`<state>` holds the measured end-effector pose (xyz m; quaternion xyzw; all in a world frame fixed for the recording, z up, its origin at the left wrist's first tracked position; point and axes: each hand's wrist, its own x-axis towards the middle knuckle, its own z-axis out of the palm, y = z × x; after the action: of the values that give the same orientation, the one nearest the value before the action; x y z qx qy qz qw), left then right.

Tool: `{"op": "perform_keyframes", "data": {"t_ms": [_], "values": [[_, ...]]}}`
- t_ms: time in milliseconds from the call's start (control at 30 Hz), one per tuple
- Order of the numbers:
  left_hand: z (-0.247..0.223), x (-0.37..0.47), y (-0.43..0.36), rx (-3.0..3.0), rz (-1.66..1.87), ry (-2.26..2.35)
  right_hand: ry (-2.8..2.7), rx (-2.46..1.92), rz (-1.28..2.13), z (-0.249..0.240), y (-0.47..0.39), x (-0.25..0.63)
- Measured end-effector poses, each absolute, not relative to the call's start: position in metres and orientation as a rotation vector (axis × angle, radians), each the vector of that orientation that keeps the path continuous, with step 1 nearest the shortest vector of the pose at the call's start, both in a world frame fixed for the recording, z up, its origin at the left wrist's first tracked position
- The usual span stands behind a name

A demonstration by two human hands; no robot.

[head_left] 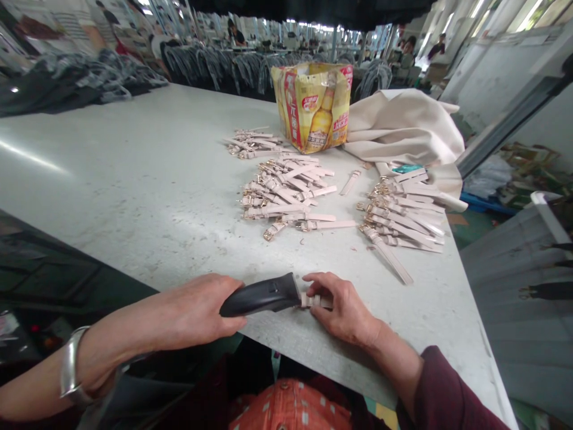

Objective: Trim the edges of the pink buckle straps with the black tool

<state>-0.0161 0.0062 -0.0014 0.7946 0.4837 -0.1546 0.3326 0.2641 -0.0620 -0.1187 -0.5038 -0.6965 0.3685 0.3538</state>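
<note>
Your left grip (pixel 210 307) is closed around the rear of a black clipper (pixel 259 297), whose broad head points to the right, toward your other hand. Your right grip (pixel 347 304) is narrow, with a short pale strap (pixel 310 300) held between the thumb and the curled fingers. That strap lies directly in this grip, its left end poking out past your fingertips and meeting the clipper's head; whether the blade actually touches it, you cannot tell from here. The strap's other end is hidden under your palm. Both grips are above the near edge of the grey desk (pixel 111 173), close together, with only the clipper's head and the strap's end between them. Beyond them lie 3 heaps of similar straps with gold-coloured buckles: a middle heap (pixel 286 197), a smaller far heap (pixel 253 143) behind it, and a right heap (pixel 403 209) near the desk's right side. A single loose strap (pixel 350 183) lies between the middle and right heaps, apart from both. At the back stands an open yellow bag (pixel 313 110) printed with a bottle, just beside a rumpled cream sheet (pixel 403 128). You wear a silver bangle (pixel 69 364) on your left wrist.
</note>
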Motion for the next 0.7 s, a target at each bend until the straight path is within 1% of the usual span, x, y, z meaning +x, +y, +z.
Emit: {"op": "perform_keyframes", "data": {"t_ms": [167, 300, 367, 533, 700], "values": [[-0.007, -0.008, 0.006, 2.134, -0.383, 1.334, -1.832, -1.308, 0.865, -0.119, -0.063, 0.266], [-0.008, -0.009, 0.004, 2.064, -0.372, 1.388, -1.935, -1.398, 0.623, -0.114, -0.069, 0.272], [-0.009, -0.012, 0.004, 2.07, -0.35, 1.414, -1.976, -1.437, 0.567, -0.112, -0.072, 0.276], [-0.011, -0.02, 0.003, 2.09, -0.343, 1.439, -1.954, -1.36, 0.658, -0.114, -0.076, 0.285], [0.0, -0.014, 0.002, 2.085, -0.397, 1.341, -1.923, -1.344, 0.707, -0.116, -0.076, 0.285]]}}
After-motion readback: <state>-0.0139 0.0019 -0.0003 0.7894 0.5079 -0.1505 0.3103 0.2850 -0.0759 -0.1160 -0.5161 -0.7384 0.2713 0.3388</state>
